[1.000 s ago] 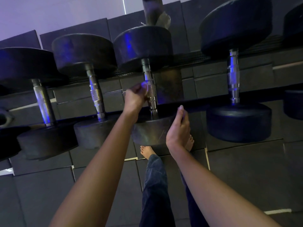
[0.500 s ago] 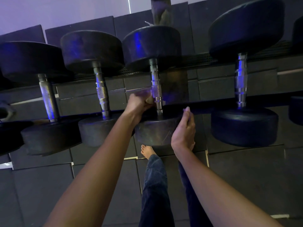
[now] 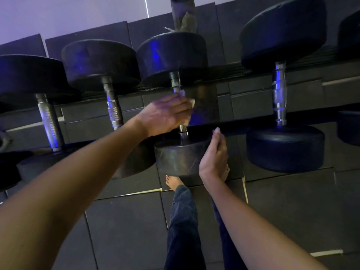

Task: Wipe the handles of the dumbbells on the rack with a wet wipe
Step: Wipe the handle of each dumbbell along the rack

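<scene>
Several black dumbbells lie across a dark rack [image 3: 243, 121]. My left hand [image 3: 165, 115] is wrapped round the chrome handle [image 3: 183, 131] of the middle dumbbell [image 3: 175, 158], with a white wet wipe [image 3: 188, 106] pressed against the bar; bits of wipe poke out past my fingers. My right hand [image 3: 214, 156] rests flat against the right side of that dumbbell's near head, fingers together, holding nothing. Most of the handle is hidden under my left hand.
Neighbouring dumbbells flank it: two on the left with knurled handles [image 3: 114, 110] [image 3: 49, 121], and a larger one on the right [image 3: 279, 94]. Below are dark rubber floor tiles [image 3: 126, 230], my jeans legs and a bare foot [image 3: 171, 181]. A post [image 3: 183, 18] stands behind the rack.
My left hand has slid up the middle handle and turned over it, so the wipe now shows at the top. My right hand stays on the near head.
</scene>
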